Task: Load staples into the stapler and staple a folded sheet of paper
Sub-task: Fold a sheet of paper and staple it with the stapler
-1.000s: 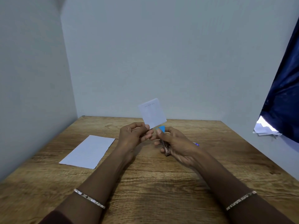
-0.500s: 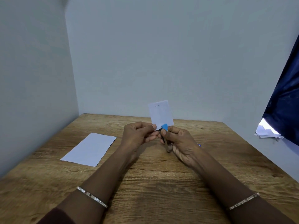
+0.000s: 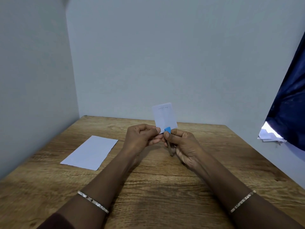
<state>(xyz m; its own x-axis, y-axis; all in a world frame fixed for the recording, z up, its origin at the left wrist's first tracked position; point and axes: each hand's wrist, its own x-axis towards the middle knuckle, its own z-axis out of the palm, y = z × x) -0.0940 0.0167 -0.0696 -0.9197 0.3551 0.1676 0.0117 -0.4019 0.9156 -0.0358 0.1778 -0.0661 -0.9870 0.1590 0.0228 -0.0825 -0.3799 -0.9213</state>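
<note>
My left hand pinches the lower edge of a small folded white paper, which stands upright above both hands. A row of staples shows near the paper's top edge. My right hand grips a small stapler with a blue top and a metal body; its blue end sits at the paper's bottom edge. The stapler's rear points down toward the table. Fingers hide most of the stapler's body.
A flat white sheet lies on the wooden table to the left of my arms. Pale walls close the left and back sides. A dark blue cloth hangs at the right above some loose papers.
The folded paper has turned more upright and shifted right. The stapler's blue end has come up against the paper's bottom edge. The flat sheet has not moved.
</note>
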